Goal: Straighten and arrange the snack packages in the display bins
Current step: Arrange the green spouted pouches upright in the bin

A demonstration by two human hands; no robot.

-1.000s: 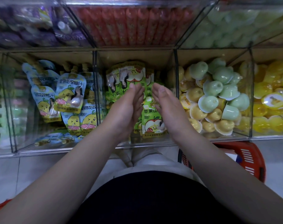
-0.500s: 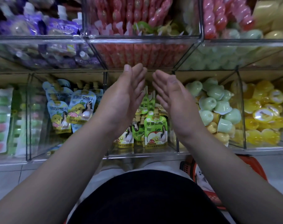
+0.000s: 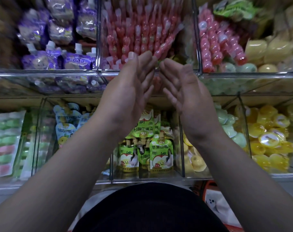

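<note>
While I hold both arms up, palms facing each other, the left hand (image 3: pixel 125 91) and right hand (image 3: pixel 187 91) are flat, fingers straight and close together, and they grip nothing. Their fingertips sit at the front rim of the upper middle bin (image 3: pixel 107 72), just beside the near ends of the pink sticks (image 3: pixel 139 30) that lean in rows inside it. I cannot tell whether any finger touches a stick. Purple pouches (image 3: pixel 75 61) lie in the bin to the left. Below my wrists, green pouches (image 3: pixel 160 154) stand in the lower middle bin, with blue pouches (image 3: pixel 65 129) on their left and green cups (image 3: pixel 226 120) and yellow cups (image 3: pixel 267 139) on their right.
</note>
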